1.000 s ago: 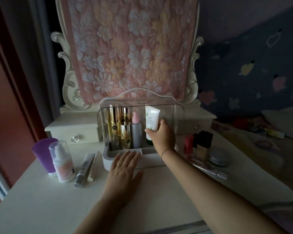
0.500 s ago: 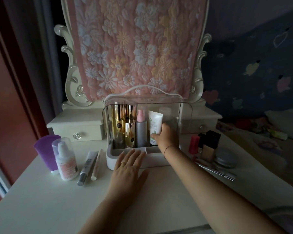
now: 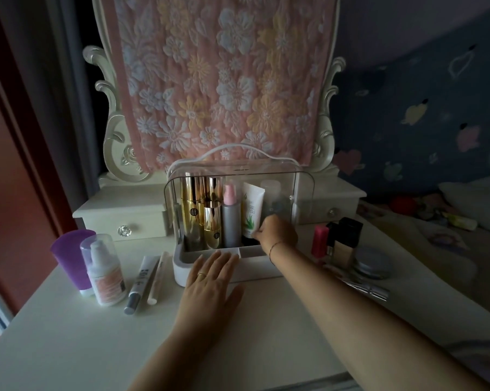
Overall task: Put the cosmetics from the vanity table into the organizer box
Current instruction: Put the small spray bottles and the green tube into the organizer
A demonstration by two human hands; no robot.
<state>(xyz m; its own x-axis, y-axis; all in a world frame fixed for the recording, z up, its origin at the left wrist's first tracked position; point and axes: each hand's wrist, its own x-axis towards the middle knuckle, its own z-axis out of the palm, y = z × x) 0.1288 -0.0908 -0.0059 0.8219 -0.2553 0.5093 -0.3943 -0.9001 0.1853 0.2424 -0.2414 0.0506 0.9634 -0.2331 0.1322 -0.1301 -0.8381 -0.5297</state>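
White tube (image 3: pixel 253 210) upright at organizer box (image 3: pixel 179 266) rim, right hand (image 3: pixel 277 232) gripping

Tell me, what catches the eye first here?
The pink flowered cloth draped over the mirror at the back. Below it stands the clear organizer box with gold bottles inside, where the right hand touches a white tube. The left hand lies flat before the box.
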